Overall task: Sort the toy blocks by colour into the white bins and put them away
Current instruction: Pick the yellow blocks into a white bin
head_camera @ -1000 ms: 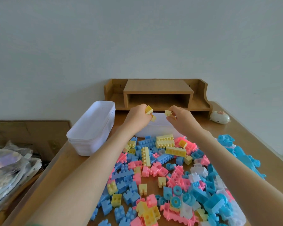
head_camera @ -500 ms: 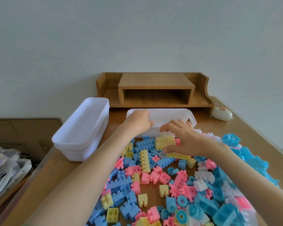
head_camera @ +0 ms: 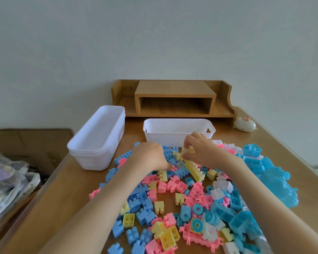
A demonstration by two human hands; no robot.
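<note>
Hands, earlier over white bin, now lowered onto blocks.

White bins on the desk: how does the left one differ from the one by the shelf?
The left bin is a nested stack lying lengthwise away from the camera; the bin by the shelf is single and lies crosswise. The right hand works just before the single bin; nothing touches the stack. Both are white.

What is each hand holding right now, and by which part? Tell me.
The right hand pinches a long yellow block at its far end, the near end hanging toward the pile. The left hand rests knuckles-up on the blocks; whether it grips anything cannot be told.
</note>
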